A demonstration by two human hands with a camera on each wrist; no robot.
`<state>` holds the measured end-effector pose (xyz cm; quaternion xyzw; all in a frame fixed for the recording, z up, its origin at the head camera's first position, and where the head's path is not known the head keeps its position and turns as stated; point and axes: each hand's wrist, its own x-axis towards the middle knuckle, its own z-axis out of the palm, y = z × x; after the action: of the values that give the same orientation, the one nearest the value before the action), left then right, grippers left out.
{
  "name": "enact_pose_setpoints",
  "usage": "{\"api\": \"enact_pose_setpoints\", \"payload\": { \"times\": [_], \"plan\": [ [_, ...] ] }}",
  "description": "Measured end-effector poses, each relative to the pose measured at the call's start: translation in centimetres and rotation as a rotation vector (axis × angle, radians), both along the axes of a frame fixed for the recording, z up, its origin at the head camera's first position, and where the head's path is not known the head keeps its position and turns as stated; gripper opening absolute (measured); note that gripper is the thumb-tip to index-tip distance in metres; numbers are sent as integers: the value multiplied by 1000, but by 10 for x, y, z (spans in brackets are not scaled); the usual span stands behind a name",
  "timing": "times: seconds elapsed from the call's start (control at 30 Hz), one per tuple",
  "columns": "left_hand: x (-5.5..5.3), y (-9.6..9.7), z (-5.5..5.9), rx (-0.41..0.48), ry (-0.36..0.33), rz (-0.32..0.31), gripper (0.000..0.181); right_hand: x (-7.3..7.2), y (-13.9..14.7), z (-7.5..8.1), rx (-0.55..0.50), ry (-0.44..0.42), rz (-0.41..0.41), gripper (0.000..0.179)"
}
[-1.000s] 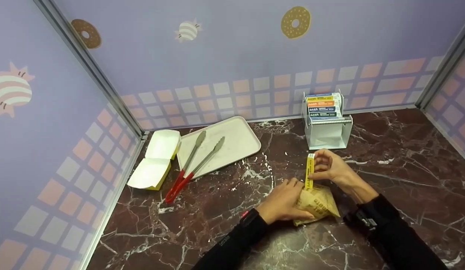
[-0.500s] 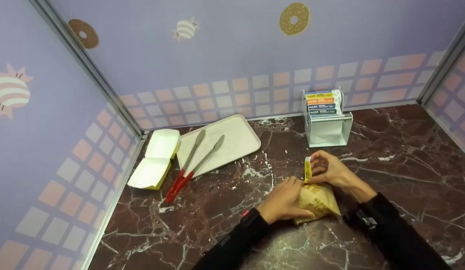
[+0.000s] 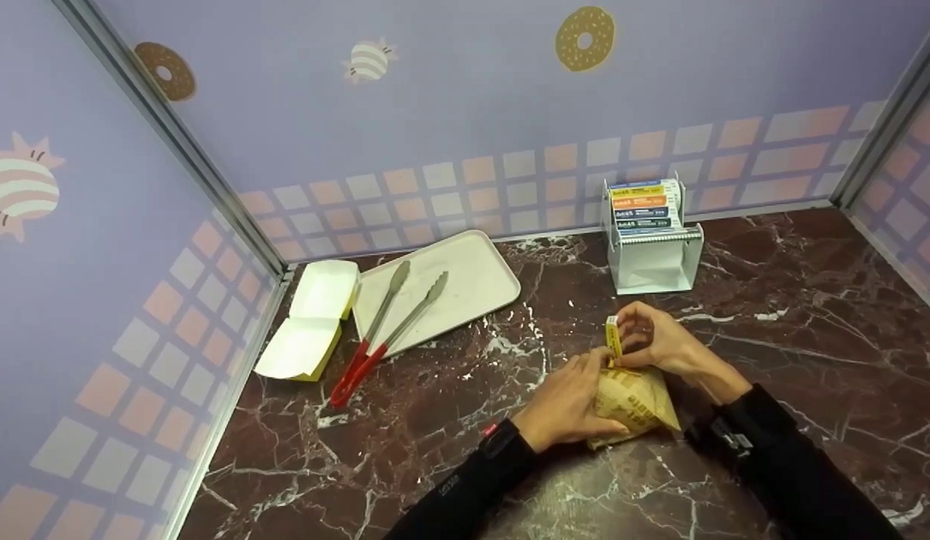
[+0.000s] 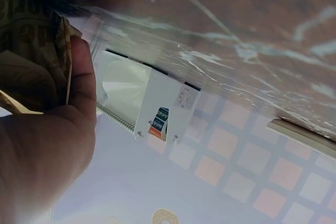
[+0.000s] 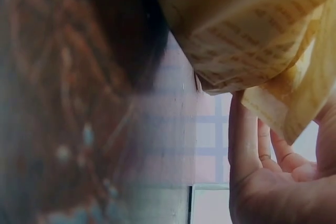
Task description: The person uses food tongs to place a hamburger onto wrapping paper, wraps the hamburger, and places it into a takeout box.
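A parcel wrapped in tan printed paper [image 3: 636, 401] sits on the dark marble-patterned counter. My left hand [image 3: 570, 401] grips its left side, thumb along the near face and fingers over the top edge. In the left wrist view, that hand curls round the crinkled wrapper [image 4: 31, 51]. My right hand [image 3: 664, 341] pinches a narrow yellow label strip [image 3: 613, 337], which stands up from the parcel's top edge. The left fingertips are right at the strip's lower end. In the right wrist view, a folded paper flap [image 5: 278, 103] hangs over the right hand's fingers [image 5: 245, 140].
A white label dispenser [image 3: 652, 262] with several coloured rolls stands behind the hands. Back left are a cream tray [image 3: 472, 277], red-handled tongs [image 3: 382, 345] lying across its edge, and an opened white-and-yellow box [image 3: 307, 322]. Patterned panels [image 3: 465, 112] bound the counter.
The right hand has lowered the yellow strip and shifted slightly left, so less of the strip shows above the parcel. The left fingertips have come up to the strip's lower end.
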<state>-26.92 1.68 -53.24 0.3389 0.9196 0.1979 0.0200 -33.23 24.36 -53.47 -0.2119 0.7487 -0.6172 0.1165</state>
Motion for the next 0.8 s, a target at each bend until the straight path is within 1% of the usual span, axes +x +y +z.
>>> {"api": "enact_pose_setpoints", "payload": {
  "times": [0.1, 0.2, 0.33, 0.47, 0.63, 0.8],
  "plan": [
    [0, 0, 0, -11, 21, -16, 108, 0, 1, 0, 5, -6, 10, 57],
    [0, 1, 0, -32, 44, -23, 104, -1, 2, 0, 6, -4, 8, 58],
    [1, 1, 1, -87, 81, -32, 93, -2, 2, -1, 6, 2, 10, 59],
    [3, 2, 2, -88, 77, -31, 89, -2, 2, -2, -12, -14, 6, 58],
    [4, 0, 2, -86, 80, -24, 85, 2, -1, -4, 12, -53, -64, 52],
    [3, 1, 1, -93, 109, -29, 83, 4, -3, 0, 92, -42, -151, 46]
  ]
}}
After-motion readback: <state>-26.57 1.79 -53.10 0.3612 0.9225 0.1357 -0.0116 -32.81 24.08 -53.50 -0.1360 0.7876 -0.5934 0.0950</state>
